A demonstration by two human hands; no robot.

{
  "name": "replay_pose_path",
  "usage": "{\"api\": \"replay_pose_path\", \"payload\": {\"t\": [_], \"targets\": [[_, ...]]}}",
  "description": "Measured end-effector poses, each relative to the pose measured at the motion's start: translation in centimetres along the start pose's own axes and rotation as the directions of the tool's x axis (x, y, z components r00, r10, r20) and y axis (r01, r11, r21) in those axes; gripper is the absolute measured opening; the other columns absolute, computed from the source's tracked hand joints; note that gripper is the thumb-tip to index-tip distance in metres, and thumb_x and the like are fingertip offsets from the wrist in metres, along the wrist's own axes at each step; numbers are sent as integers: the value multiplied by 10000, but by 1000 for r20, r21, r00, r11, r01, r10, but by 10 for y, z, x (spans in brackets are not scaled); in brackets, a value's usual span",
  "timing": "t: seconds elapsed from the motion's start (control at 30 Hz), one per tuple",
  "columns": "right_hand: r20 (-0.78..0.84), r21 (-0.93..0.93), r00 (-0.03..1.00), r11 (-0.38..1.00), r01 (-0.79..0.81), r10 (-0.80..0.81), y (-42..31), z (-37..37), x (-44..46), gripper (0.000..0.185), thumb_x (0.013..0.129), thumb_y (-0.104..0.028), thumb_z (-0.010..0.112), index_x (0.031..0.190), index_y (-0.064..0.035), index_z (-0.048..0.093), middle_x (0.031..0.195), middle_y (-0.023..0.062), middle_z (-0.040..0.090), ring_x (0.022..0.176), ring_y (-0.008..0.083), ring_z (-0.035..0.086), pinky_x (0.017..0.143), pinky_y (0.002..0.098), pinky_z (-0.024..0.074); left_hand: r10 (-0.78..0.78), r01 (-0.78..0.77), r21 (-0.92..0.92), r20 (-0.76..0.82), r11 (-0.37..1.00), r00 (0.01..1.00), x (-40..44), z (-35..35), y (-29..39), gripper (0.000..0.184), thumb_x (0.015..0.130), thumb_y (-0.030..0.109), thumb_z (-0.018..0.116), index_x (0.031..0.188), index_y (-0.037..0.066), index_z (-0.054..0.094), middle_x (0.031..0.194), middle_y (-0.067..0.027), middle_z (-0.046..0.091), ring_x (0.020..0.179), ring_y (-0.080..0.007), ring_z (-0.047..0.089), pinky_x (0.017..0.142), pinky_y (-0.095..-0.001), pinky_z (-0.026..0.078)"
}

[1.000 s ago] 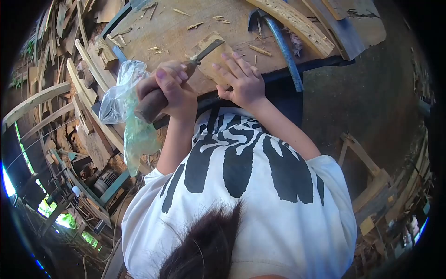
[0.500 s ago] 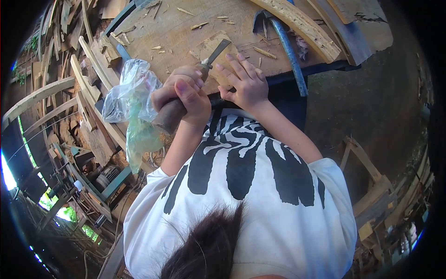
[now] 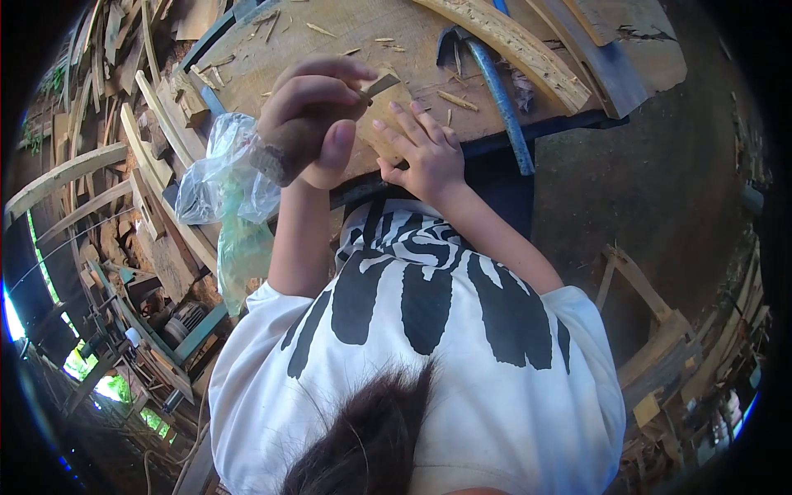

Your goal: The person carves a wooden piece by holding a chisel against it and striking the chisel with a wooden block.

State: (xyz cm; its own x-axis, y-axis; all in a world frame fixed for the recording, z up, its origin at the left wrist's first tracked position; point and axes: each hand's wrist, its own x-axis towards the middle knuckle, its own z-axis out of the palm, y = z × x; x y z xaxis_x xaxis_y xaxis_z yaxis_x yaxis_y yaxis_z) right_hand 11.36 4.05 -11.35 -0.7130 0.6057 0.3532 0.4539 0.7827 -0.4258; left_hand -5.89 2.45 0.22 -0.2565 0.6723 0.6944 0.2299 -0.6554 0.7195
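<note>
My left hand (image 3: pixel 318 115) is closed around the thick wooden handle of a chisel (image 3: pixel 383 84), whose short metal blade points to the upper right. The blade lies over a small flat piece of wood (image 3: pixel 381 136) near the front edge of the wooden bench (image 3: pixel 305 54). Whether the blade touches the piece cannot be made out. My right hand (image 3: pixel 431 165) rests flat, fingers spread, with its thumb and fingertips on or beside the piece's right side. Several wood splinters (image 3: pixel 456 101) are scattered on the bench.
A blue-handled hammer (image 3: pixel 502 103) lies right of my right hand, its handle over the bench edge. Beyond it are a curved timber (image 3: pixel 520 51) and boards (image 3: pixel 606 70). A clear plastic bag (image 3: pixel 216 177) hangs at the left, near stacked wood strips (image 3: pixel 157 169).
My left hand has moved up and left, turned, and changed its grip on the chisel, with the thumb lower. My right hand stays spread in nearly the same place.
</note>
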Motion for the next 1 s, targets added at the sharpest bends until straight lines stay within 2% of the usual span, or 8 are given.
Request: {"api": "replay_pose_path", "payload": {"t": [0.07,0.17,0.27,0.5,0.57,0.8,0.9,1.0], "targets": [[15,26,1000,1000,-9,9,0,-1,0,558,733,-434,699,1275,-326,624,1421,-20,503,1284,188,459,942,325,363,77,-89,108,112,990,991,11,-1,-6,310,866,243,677,942,-21,534,988,-235,628,892,-269,639,775,-391,527],[18,21,1000,1000,-11,10,0,0,0,558,734,-444,697,1273,-325,625,1418,-19,506,1289,184,452,957,329,352,130,-127,-46,67,991,989,16,7,-6,217,891,180,648,901,-12,549,959,-240,652,830,-243,665,722,-371,539],[8,-2,1000,1000,0,0,0,1,0,553,741,-458,690,1274,-327,625,1415,-19,508,1291,184,447,974,330,336,-174,181,-124,64,976,983,7,7,-2,146,932,159,598,890,52,507,711,-145,598,646,-267,604,633,-425,511],[-22,-18,1000,1000,19,-19,-1,2,0,535,726,-467,690,1238,-317,647,1388,-24,529,1271,181,467,952,333,352,-265,219,-165,-357,962,896,16,23,-9,107,924,37,572,838,14,514,632,-69,577,529,-104,536,498,-253,451],[-20,-45,1000,999,21,-22,-1,0,0,531,724,-468,688,1232,-320,650,1382,-24,533,1266,180,471,949,333,353,-303,267,-178,-221,947,927,15,13,-13,122,935,68,534,825,48,484,587,-62,476,523,-161,463,501,-337,427],[42,-23,999,1000,1,0,-2,0,-1,546,771,-476,675,1297,-348,604,1423,-21,494,1297,200,445,1005,351,325,-268,254,-133,-109,958,957,12,16,-1,109,923,49,528,822,38,488,591,-62,477,518,-159,438,524,-341,418],[-18,-49,999,998,28,-29,-2,-1,0,537,721,-461,691,1239,-325,642,1381,-23,531,1269,185,470,947,330,358,-243,209,-285,-89,936,966,0,9,-7,139,881,36,616,764,9,546,638,-56,592,552,-103,554,516,-251,458],[-16,-58,999,998,30,-31,-2,-1,0,547,719,-459,695,1247,-326,636,1384,-23,528,1271,185,468,945,332,359,-117,104,-128,-97,986,988,-6,12,-3,96,827,-16,607,737,-25,573,641,-80,607,579,-127,583,559,-259,485]]}}
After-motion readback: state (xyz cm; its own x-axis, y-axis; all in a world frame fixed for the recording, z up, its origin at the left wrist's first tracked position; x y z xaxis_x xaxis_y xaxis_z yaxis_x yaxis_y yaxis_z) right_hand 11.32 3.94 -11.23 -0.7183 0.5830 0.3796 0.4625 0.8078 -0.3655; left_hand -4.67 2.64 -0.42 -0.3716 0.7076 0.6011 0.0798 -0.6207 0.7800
